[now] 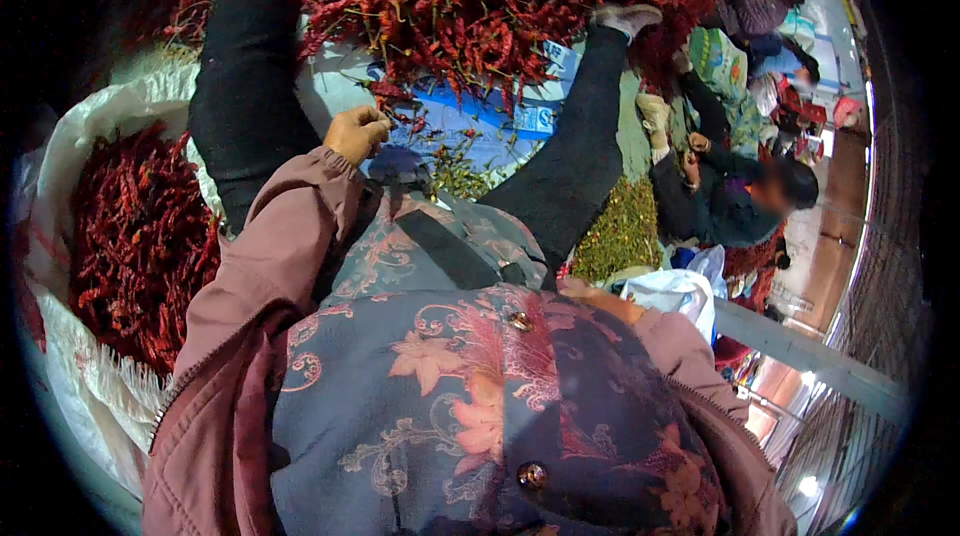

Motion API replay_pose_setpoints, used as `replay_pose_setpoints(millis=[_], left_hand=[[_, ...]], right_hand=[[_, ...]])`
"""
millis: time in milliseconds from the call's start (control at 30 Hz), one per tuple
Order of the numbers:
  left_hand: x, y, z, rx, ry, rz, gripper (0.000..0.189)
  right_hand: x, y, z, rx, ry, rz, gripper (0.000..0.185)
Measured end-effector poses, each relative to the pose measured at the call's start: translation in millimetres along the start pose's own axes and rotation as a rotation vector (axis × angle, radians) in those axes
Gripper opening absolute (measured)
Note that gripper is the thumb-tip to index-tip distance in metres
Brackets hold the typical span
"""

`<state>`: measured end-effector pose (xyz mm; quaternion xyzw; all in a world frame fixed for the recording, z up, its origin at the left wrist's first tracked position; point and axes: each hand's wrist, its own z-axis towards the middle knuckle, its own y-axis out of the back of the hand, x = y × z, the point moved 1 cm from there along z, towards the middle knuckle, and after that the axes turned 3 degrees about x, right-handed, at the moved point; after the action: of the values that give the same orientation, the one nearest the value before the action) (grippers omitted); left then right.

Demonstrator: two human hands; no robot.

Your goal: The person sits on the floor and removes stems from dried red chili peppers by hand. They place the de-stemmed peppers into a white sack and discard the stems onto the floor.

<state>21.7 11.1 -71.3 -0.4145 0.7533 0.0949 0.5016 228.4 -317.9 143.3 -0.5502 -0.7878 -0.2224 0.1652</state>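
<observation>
My left hand (358, 135) hovers over the blue and white printed sacking (465, 120), between my spread legs. Its fingers are curled towards the thumb; whether anything small is pinched there cannot be made out. Just beyond it lies a large heap of dried red chilies (450, 11), many with stems. Loose stems and chili bits (457, 165) are scattered on the sacking nearer to me. My right hand (604, 300) is low at my right side, partly hidden by my floral clothing, beside a white plastic bag (671, 296). Its fingers are not clearly seen.
An open white woven sack (52, 191) full of red chilies (142, 236) stands at my left. Right of my right leg lies a pile of greenish-yellow stems (622, 228). A co-worker (720, 198) sits close on the right, with other people farther along. A grey bar (810, 348) runs behind.
</observation>
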Motion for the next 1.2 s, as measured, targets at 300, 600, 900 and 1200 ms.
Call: replay_pose_setpoints(millis=[300, 600, 900, 1200], left_hand=[[-15, -5, -5, 0.019, 0.012, 0.027, 0.016], [-16, -4, -7, -0.001, 0.035, -0.003, 0.011], [-10, 2, -6, -0.028, 0.019, 0.079, 0.015], [-14, -5, -1, 0.005, 0.005, 0.091, 0.014]], right_hand=[[19, 12, -81, 0.227, -0.214, -0.416, 0.023], [-32, -8, 10, 0.132, 0.137, -0.302, 0.022], [-29, 11, 34, 0.152, 0.064, -0.316, 0.022], [-18, 2, 17, 0.161, -0.018, -0.293, 0.021]])
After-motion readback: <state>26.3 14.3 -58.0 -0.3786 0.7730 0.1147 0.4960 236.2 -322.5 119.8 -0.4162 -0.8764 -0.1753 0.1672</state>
